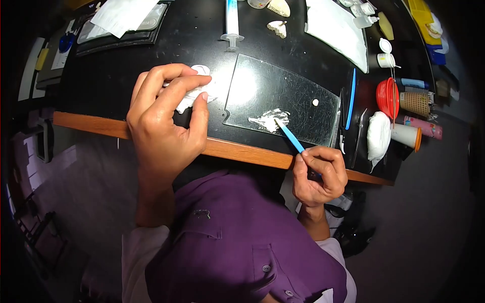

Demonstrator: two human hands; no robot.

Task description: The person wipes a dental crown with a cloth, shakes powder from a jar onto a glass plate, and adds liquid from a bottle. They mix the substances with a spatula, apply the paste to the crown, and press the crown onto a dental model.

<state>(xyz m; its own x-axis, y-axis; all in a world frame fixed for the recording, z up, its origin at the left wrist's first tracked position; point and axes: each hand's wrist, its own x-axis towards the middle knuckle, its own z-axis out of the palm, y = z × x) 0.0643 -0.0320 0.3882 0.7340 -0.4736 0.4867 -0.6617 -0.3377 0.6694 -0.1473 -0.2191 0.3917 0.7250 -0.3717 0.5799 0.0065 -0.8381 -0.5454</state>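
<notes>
A clear glass plate (pixel 303 93) lies near the table's front edge, with a smear of white paste (pixel 270 121) on its lower left part and a small white lump (pixel 315 102) at its right. My right hand (pixel 322 174) pinches a thin blue tool (pixel 291 137), whose tip touches the paste. To the plate's left, my left hand (pixel 169 108) is raised over the table edge with its fingers curved and the fingertips apart; nothing shows between them. Just behind those fingers lies a crumpled white cloth (pixel 188 101) with a round white piece (pixel 201 70) on it.
A large syringe (pixel 232 25) and two pale shell-like pieces stand beyond the plate. At the right are another blue tool (pixel 351 98), a red round container (pixel 387 98), a white wrapped bundle (pixel 378 135) and several cups. White sheets (pixel 337 31) lie at the back.
</notes>
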